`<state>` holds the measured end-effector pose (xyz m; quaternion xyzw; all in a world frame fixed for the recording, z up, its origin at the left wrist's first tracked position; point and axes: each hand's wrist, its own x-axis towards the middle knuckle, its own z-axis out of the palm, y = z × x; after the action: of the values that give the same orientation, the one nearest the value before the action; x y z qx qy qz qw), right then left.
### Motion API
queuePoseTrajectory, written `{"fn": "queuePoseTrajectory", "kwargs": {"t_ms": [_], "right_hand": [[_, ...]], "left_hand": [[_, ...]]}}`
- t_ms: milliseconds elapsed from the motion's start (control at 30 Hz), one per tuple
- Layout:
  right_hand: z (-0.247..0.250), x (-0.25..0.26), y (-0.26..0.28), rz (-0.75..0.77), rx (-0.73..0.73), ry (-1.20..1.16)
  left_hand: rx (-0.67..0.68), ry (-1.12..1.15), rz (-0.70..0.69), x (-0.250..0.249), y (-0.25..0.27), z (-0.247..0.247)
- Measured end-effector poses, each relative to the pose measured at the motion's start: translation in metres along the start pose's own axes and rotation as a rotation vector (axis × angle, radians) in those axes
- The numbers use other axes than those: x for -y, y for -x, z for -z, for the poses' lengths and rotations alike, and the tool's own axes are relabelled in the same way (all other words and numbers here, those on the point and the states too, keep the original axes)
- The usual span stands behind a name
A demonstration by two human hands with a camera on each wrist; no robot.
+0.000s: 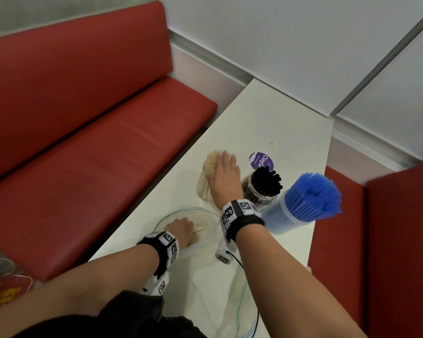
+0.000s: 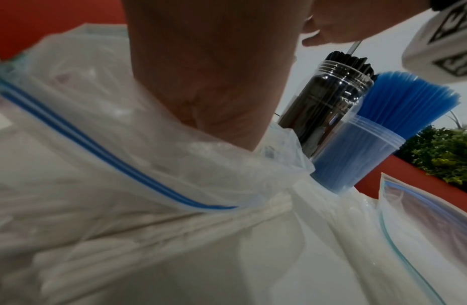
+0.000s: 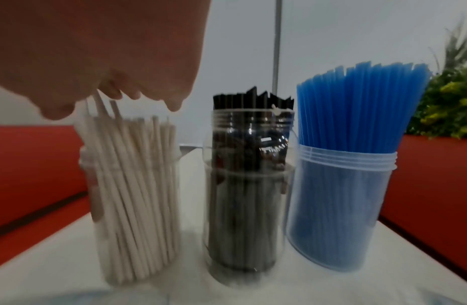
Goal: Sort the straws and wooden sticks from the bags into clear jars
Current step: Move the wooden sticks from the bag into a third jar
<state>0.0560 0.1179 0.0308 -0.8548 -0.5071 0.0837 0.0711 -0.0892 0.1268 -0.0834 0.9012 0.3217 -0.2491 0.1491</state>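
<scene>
Three clear jars stand in a row on the white table. One holds wooden sticks, the middle one black straws, and the third blue straws. My right hand lies flat over the stick jar, fingers resting on the tops of a few raised sticks. My left hand reaches inside a clear zip bag and grips a small bunch of wooden sticks. Its fingers are hidden in the left wrist view.
A purple jar lid lies behind the black straws. Another clear zip bag lies on the table near me. A red bench seat runs along the table's left edge, and a green plant stands beyond the right side.
</scene>
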Motion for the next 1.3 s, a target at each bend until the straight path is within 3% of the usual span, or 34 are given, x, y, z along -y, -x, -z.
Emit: {"fn": "queuePoseTrajectory", "kwargs": {"t_ms": [100, 267, 400, 500, 567, 700, 767, 967, 1033, 1133, 1300], "right_hand": [[-0.011, -0.002, 0.009, -0.020, 0.116, 0.115], [-0.004, 0.009, 0.008, 0.014, -0.056, 0.075], [-0.011, 0.008, 0.021, -0.010, 0.103, 0.009], [-0.005, 0.009, 0.031, 0.010, -0.147, -0.209], [-0.004, 0.011, 0.042, 0.005, -0.204, -0.413], [-0.020, 0.016, 0.073, -0.063, 0.174, -0.773], [-0.030, 0.013, 0.089, -0.107, 0.311, -0.782], [-0.042, -0.007, 0.116, -0.355, 0.525, -0.721], [-0.044, -0.010, 0.119, -0.435, 0.549, -0.700], [-0.043, -0.013, 0.121, -0.533, 0.439, -0.771], [-0.038, -0.014, 0.118, -0.372, 0.564, -1.216]], "left_hand": [[-0.017, 0.004, -0.023, 0.002, 0.003, -0.003], [0.050, -0.035, -0.030, 0.004, 0.004, -0.001], [0.032, 0.008, -0.019, 0.007, 0.009, 0.000], [-0.007, 0.101, -0.023, 0.008, 0.013, 0.008], [-0.009, 0.136, -0.023, 0.008, 0.014, 0.012], [-0.017, 0.197, -0.027, 0.007, 0.020, 0.009], [-0.018, 0.271, -0.055, 0.008, 0.022, 0.007], [-0.132, 0.453, -0.151, 0.006, 0.034, 0.006], [-0.171, 0.515, -0.177, 0.004, 0.038, 0.008], [-0.167, 0.551, -0.202, 0.001, 0.042, 0.014], [-0.092, 0.777, -0.156, -0.009, 0.047, 0.037]]}}
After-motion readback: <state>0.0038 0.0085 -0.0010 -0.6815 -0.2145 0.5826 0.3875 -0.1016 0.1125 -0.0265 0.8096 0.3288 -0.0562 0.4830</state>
